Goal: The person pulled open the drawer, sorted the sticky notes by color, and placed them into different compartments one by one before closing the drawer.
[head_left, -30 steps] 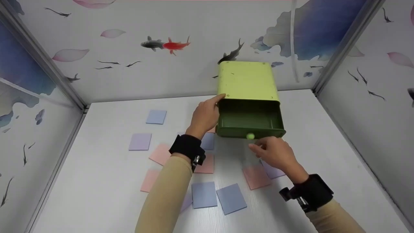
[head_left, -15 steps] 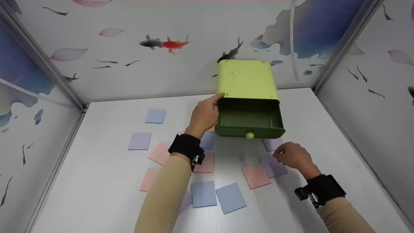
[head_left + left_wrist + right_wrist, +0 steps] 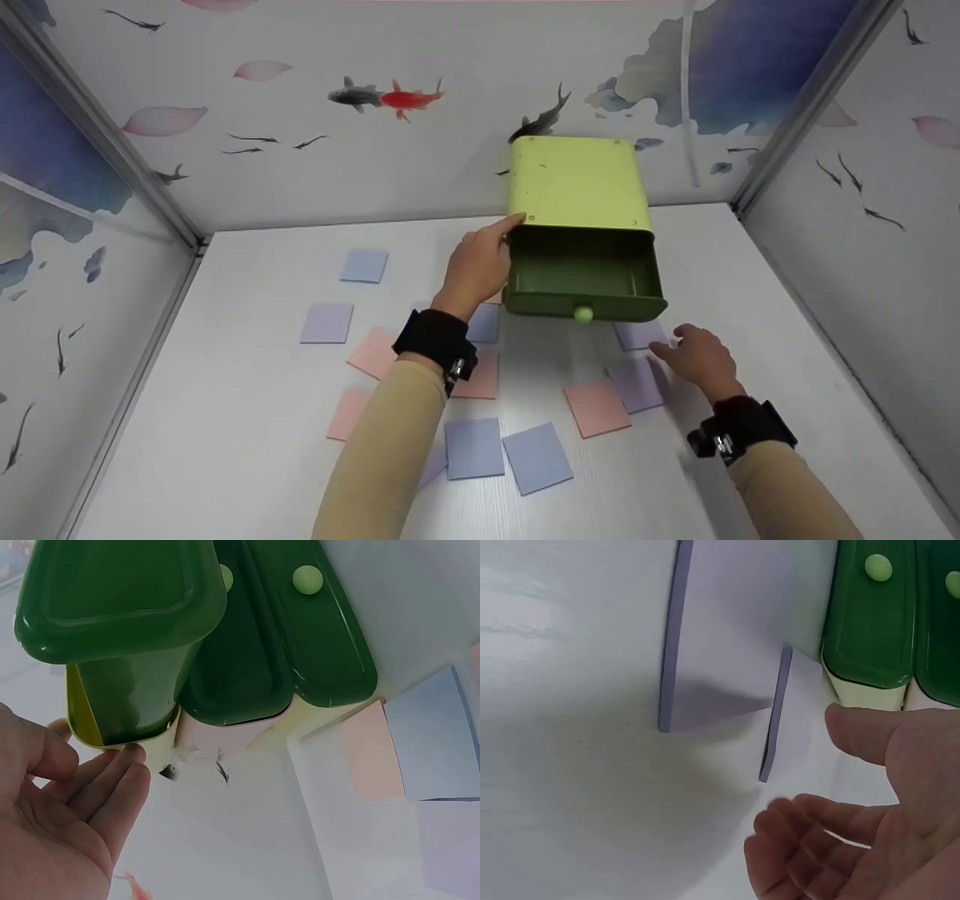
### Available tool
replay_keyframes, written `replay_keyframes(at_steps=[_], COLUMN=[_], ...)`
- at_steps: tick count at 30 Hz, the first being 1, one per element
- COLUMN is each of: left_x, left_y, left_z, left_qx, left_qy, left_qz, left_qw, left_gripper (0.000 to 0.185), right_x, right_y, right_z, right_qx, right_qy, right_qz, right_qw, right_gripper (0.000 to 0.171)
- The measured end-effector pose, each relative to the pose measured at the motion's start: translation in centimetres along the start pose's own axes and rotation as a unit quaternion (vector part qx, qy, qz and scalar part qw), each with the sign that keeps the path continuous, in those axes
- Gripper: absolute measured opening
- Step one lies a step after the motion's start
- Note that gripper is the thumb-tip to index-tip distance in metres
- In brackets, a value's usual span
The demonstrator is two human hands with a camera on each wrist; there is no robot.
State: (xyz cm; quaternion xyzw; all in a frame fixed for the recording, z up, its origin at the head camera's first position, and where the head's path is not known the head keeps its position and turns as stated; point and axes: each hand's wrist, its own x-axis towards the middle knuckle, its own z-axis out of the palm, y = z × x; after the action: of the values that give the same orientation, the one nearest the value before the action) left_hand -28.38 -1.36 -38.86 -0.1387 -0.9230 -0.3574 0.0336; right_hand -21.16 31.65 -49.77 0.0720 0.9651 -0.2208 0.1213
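A small yellow-green cabinet point(image 3: 577, 180) stands at the back of the table, its dark green top drawer point(image 3: 585, 306) pulled out by its round knob end and bare inside. My left hand point(image 3: 474, 270) rests against the cabinet's left side near the front, with fingertips at its edge; in the left wrist view its fingers point(image 3: 112, 799) are nearly straight. To the right of the drawer, my right hand point(image 3: 701, 356) hovers beside a purple square pad point(image 3: 636, 386) and a second purple pad point(image 3: 636, 336). Between its thumb and loosely bent fingers there is nothing.
Two lower drawers point(image 3: 322, 637) are closed beneath the open one. Flat blue pads point(image 3: 474, 450), pink pads point(image 3: 598, 409) and a lilac pad point(image 3: 327, 323) lie scattered over the white table point(image 3: 225, 420). Patterned walls point(image 3: 300, 180) enclose the back and both sides.
My right hand has moved away from the drawer's knob, rightward and toward me, to the purple pads, and its fingers have spread. The left hand stays at the cabinet; the drawer has not moved.
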Motion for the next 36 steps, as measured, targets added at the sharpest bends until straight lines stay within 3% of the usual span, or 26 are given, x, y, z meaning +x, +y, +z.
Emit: replay_keyframes(at_steps=[9,16,25,36], left_x=[0.1,0.1,0.1,0.1], left_y=[0.0,-0.1,-0.1,-0.3], left_z=[-0.2,-0.3,-0.2,-0.1], left_qx=[-0.002,-0.003,-0.002,0.001], left_qy=[0.001,-0.005,-0.006,-0.006], left_qz=[0.001,-0.002,0.001,-0.005], left_qw=[1.0,1.0,1.0,1.0], left_gripper=[0.049,0.05,0.05,0.049], right_x=[2.0,2.3,2.4,3.0], right_y=[-0.5,-1.3,-1.5,-1.4], right_z=[1.1,2.6,3.0,2.5], right_qx=[0.032,0.004,-0.023,0.045], right_qy=[0.032,0.058,0.063,0.012], right_qz=[0.017,0.033,0.023,0.059], right_qw=[0.999,0.998,0.997,0.997], right_gripper=[0.079,0.089,0.076,0.079])
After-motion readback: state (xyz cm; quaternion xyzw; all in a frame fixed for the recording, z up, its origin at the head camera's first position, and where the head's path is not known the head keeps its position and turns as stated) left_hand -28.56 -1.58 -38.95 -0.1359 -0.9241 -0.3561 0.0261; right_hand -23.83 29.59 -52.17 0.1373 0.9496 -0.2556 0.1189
